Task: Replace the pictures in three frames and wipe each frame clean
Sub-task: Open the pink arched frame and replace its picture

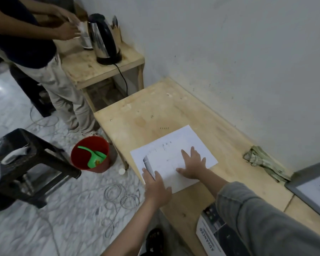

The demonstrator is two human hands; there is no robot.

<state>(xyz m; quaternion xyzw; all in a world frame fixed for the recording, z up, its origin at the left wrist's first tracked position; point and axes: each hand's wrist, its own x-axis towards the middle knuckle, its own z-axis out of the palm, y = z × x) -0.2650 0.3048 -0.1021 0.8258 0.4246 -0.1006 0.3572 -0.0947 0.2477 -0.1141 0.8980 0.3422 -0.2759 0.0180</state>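
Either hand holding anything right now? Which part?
Left hand grips the near-left edge of the frame under the white sheet. Right hand lies flat on the sheet, no grip.

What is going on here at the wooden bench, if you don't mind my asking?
A person is working on white paper sheets laid on a wooden bench. The right hand presses flat on the top sheet, while the left hand holds the sheets' near edge, where a grey edge shows underneath. A crumpled cloth lies by the wall, beside a grey picture frame. Another person stands at the side table by the kettle.
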